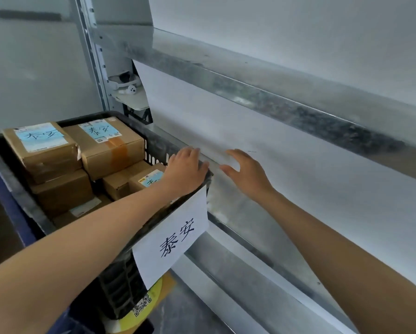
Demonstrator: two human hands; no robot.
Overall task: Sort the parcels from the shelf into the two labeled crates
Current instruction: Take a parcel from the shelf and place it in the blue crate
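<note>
A black slatted crate (154,145) stands at the left, holding several brown cardboard parcels (105,145) with light blue handwritten labels. A white paper label (175,235) with two black characters hangs on the crate's near corner. My left hand (186,168) rests palm down on that corner's rim, fingers curled over the edge. My right hand (244,171) hovers just to the right, fingers spread, over the white-covered shelf board (298,189). It holds nothing. No parcel shows on the visible part of the shelf.
A metal shelf rail (274,97) crosses above my hands, and a lower rail (238,239) runs below them. A perforated upright (93,56) stands behind the crate. A yellow disc with a QR code (144,304) lies on the floor under the crate.
</note>
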